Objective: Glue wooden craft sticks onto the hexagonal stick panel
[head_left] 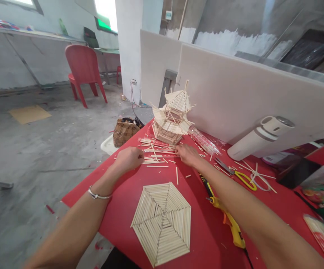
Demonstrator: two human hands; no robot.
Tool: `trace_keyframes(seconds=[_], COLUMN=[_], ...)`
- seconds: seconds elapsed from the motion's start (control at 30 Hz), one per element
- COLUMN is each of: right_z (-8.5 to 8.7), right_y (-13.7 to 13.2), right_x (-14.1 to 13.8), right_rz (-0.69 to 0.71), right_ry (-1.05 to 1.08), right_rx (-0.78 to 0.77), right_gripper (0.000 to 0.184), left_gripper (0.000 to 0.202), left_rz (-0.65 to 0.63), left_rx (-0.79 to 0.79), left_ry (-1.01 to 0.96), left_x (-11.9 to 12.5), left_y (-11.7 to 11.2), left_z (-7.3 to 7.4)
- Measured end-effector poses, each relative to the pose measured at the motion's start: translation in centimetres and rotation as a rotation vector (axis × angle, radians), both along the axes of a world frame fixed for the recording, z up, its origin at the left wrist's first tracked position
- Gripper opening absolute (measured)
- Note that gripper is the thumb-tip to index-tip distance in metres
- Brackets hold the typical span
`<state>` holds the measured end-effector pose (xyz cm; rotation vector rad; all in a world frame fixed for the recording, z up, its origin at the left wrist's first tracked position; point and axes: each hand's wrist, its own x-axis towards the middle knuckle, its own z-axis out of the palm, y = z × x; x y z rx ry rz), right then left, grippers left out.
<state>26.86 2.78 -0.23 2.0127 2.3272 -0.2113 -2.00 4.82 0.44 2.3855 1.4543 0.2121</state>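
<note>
Both my arms reach out over a red table (122,194). My left hand (129,158) is curled into a loose fist beside a scatter of thin wooden sticks (157,151); what it holds, if anything, is hidden. My right hand (187,154) rests on the same sticks with its fingers pressed together at their ends. Just beyond the sticks stands a small pagoda model (173,117) built from sticks. A flat hexagon of glued sticks (163,222) lies on the table between my forearms.
Yellow-handled scissors (241,177) and a yellow and black glue gun (226,218) lie right of my right arm. A white flask (258,138) leans on the grey partition. A plaid bag (124,131) sits past the table's far corner. A red chair (85,71) stands on the concrete floor.
</note>
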Motion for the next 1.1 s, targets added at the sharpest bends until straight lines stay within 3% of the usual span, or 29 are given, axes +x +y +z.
trace_keyframes(seconds=[0.2,0.33,0.5,0.67,0.83,1.0,1.1], right_z=[1.9,2.6,1.5,0.8,2.2,2.0,1.3], right_y=[-2.1,-2.6,-1.1,-0.1,-1.8,-4.8,-5.8], right_x=[0.5,-3.2,-8.8,-10.4,-8.6,-6.3,-5.7], right_rz=[-0.072,-0.089,-0.138,-0.187,-0.054,0.070,0.129], right_ry=[0.007,0.083,0.143,0.158,0.245,0.330,0.358], right_rx=[0.039,0.030,-0.030,-0.045,-0.077,-0.231,-0.290], right_gripper=[0.020,0.022,0.037,0.030,0.019,0.012,0.008], left_gripper=[0.018,0.013,0.013,0.021,0.031,0.015,0.015], left_rz=[0.072,0.102,0.143,0.144,-0.090,-0.375,-0.471], left_rx=[0.049,0.025,0.041,0.139,0.129,-0.260,-0.425], left_ry=[-0.006,-0.011,-0.059,-0.136,-0.355,-0.261,-0.189], left_x=[-1.3,-2.6,-3.3,-2.1,-1.0,-0.3,0.5], left_y=[1.3,2.1,2.5,2.0,1.2,-0.1,-0.9], left_z=[0.0,0.1,-0.3,-0.5,-0.3,-0.7,-1.0])
